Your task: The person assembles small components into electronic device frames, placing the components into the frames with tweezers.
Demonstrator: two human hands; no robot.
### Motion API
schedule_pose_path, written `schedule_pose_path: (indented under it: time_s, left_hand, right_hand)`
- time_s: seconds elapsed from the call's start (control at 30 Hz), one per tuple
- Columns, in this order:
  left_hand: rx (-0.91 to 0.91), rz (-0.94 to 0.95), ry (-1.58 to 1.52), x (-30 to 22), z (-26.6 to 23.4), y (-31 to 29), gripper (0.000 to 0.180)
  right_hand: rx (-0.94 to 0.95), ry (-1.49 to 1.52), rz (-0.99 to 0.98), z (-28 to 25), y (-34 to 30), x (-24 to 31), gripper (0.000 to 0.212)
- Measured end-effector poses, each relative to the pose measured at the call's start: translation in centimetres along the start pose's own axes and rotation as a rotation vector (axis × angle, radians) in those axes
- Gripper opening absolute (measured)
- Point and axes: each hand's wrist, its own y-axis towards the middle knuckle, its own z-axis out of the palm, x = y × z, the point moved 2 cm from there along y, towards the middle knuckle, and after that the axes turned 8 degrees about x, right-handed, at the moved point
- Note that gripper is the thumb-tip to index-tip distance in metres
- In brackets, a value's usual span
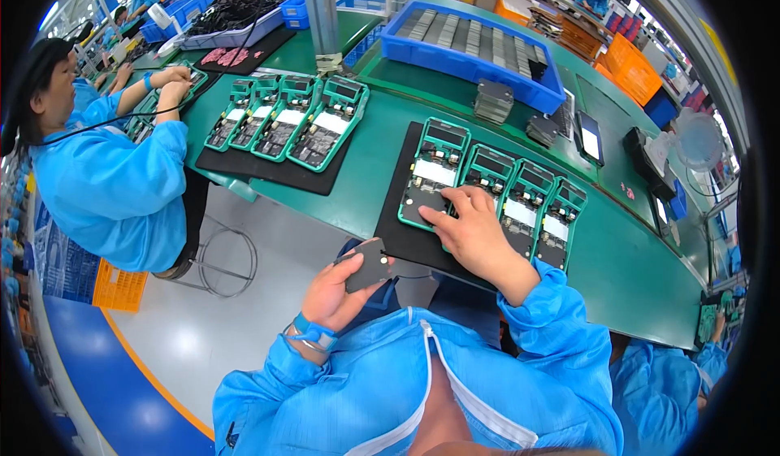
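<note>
Dark plate (426,199) is sitting in the leftmost green case (439,160) on the counter's (638,275) near mat (393,241); the right hand (478,230) is touching it, fingers slightly apart; the left hand (331,292) is holding another plate (370,266); they're probably fitting plates, next needing careful lining-up.

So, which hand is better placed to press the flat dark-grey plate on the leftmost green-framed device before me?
Probably the right hand: it touches that plate, while the left hand holds another dark plate.
</note>
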Motion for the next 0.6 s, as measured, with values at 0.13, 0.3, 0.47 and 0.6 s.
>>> schedule_pose_path:
  time_s: [0.13, 0.3, 0.47, 0.6]
  left_hand:
    - [-0.014, -0.010, -0.044, 0.1, -0.1, 0.3, 0.041]
    - [-0.009, -0.005, -0.019, 0.1, -0.3, 0.3, 0.044]
    - [0.014, -0.003, -0.029, -0.1, -0.1, 0.1, 0.042]
    - [0.045, 0.013, 0.004, -0.6, 1.8, 0.0, 0.040]
  right_hand:
    - [0.055, -0.021, 0.008, 0.2, 0.3, -0.3, 0.040]
    - [0.033, -0.075, 0.029, -0.3, 0.2, 1.2, 0.041]
    - [-0.078, 0.234, -0.072, -1.0, -2.4, 4.9, 0.035]
    - [0.270, 1.199, 0.004, 0.0, -6.7, 6.7, 0.027]
